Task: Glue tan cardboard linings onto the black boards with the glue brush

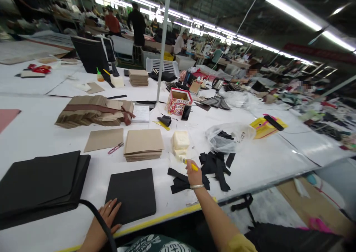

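My right hand is closed around a small brush with a yellow handle. The brush's tip reaches the front of a cream-coloured, glue-crusted container. My left hand lies with fingers spread on the left edge of a black square panel near the table's front edge. Black fabric strips lie in a loose heap just right of my right hand. Between the hands and farther back stands a stack of brown cardboard pieces.
Large black sheets with a black strap lie at left. Pink-handled thread snips rest by a single cardboard piece. Behind are a tied cardboard bundle, a red box and a metal pole. A plastic bag lies right.
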A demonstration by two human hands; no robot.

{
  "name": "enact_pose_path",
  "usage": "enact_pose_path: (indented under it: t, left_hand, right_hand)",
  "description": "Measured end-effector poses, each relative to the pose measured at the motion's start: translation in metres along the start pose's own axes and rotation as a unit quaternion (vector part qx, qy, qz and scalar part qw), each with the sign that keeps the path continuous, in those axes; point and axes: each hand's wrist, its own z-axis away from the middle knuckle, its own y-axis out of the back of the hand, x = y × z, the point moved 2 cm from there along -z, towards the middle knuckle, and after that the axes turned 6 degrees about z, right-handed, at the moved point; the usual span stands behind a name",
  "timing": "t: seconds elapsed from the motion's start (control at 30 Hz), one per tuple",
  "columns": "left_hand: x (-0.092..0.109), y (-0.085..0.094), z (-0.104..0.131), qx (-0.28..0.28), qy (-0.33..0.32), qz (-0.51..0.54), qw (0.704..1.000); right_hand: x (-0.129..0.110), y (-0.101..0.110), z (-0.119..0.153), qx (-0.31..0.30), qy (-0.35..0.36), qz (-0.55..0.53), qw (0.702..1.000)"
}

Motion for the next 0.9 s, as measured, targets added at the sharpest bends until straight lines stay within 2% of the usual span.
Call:
enact_pose_path:
  t: [0.03,0.1,0.2,0.33,0.5,0.63,0.9]
  left_hand:
    - [-0.003,-0.006,0.0,-0.002,-0.003,0.0,1.0]
    - [-0.007,-0.016,0.001,0.0,0.002,0.001,1.0]
    - [-0.01,-0.021,0.002,0.009,0.002,-0.006,1.0]
    - [-0.007,-0.017,0.003,0.01,-0.015,-0.016,1.0]
    - [-0.004,-0.007,0.001,0.029,-0.039,-0.021,0.999]
    - [0.004,0.009,-0.009,0.066,-0.039,0.004,0.997]
    - [0.01,0.064,-0.046,0.137,0.026,0.036,0.99]
  right_hand:
    - [0.008,0.007,-0.016,-0.002,-0.041,0.005,0.999]
    - [0.023,0.011,-0.045,-0.021,-0.081,0.041,0.996]
    - [0.037,-0.004,-0.072,-0.049,-0.076,0.088,0.992]
    - [0.049,-0.024,-0.083,-0.085,-0.053,0.094,0.991]
    - [0.057,-0.024,-0.085,-0.112,-0.005,0.079,0.991]
    - [0.058,-0.02,-0.083,-0.139,0.043,0.068,0.987]
    - [0.051,-0.005,-0.063,-0.165,0.123,0.059,0.977]
